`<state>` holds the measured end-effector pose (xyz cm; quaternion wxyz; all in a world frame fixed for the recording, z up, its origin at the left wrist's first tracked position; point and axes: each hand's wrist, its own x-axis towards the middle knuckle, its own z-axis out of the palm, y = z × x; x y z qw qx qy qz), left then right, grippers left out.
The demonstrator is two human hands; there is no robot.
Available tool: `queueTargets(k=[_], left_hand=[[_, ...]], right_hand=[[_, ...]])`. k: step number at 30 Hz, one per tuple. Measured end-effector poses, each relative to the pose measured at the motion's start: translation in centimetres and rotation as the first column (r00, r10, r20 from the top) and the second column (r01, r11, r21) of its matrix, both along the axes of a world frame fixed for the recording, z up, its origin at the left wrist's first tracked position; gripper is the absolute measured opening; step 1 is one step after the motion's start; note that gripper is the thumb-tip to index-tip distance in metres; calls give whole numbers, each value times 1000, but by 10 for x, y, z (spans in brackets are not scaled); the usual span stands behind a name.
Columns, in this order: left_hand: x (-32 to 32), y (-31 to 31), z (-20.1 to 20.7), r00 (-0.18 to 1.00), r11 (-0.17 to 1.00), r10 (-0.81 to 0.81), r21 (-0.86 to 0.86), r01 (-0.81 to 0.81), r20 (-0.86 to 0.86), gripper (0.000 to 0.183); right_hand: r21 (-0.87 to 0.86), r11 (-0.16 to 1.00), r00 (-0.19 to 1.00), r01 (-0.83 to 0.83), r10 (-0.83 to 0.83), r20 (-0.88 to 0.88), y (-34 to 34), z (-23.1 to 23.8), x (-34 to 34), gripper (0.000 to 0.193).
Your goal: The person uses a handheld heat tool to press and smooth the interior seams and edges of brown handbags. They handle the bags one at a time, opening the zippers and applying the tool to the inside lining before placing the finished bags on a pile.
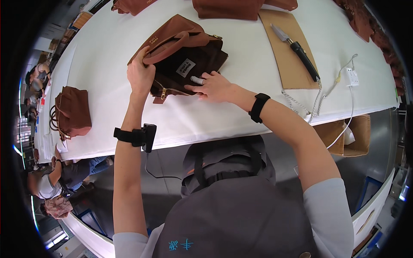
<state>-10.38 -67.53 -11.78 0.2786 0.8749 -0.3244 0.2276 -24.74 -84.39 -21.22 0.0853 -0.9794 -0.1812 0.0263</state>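
Note:
A brown handbag (177, 31) lies on the white table in front of me, its mouth spread so the dark lining shows. Inside it a pale label (186, 67) sits on the lining. My left hand (141, 76) is closed around the bag's left edge, the thumb on the folded rim. At the near rim, my right hand (216, 88) grips the bag's edge, one finger wearing a white wrap (197, 80). Between the two hands hangs the gold zip pull (163, 93) with a brown tab. Some right fingertips are hidden by the bag's edge.
An electric hot tool (303, 60) with a black handle rests on a cardboard sheet (289, 77) at right. Its cord runs to a white power strip (352, 77). Another brown bag (74, 112) stands at left. Below the table's right edge is a cardboard box (359, 139). People are at left.

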Motion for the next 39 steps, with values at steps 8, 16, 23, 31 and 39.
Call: queueTargets(k=[8, 16, 23, 31, 39], left_hand=[[-35, -11, -19, 995, 993, -55, 104, 63, -81, 38], [-29, 8, -18, 995, 995, 22, 101, -12, -95, 38], [-47, -3, -15, 986, 994, 27, 106, -9, -164, 35], [-49, 0, -21, 992, 999, -8, 47, 14, -123, 33], [-19, -6, 6, 997, 992, 70, 111, -65, -35, 42]], right_hand=[[372, 924, 973, 94, -165, 163, 98, -41, 28, 42], [183, 903, 884, 389, -422, 201, 8, 1, 17, 43], [16, 920, 893, 391, -384, 234, 7, -4, -21, 57], [158, 987, 979, 23, -54, 196, 24, -29, -52, 54], [198, 979, 952, 53, -109, 286, 27, 8, 10, 52]])
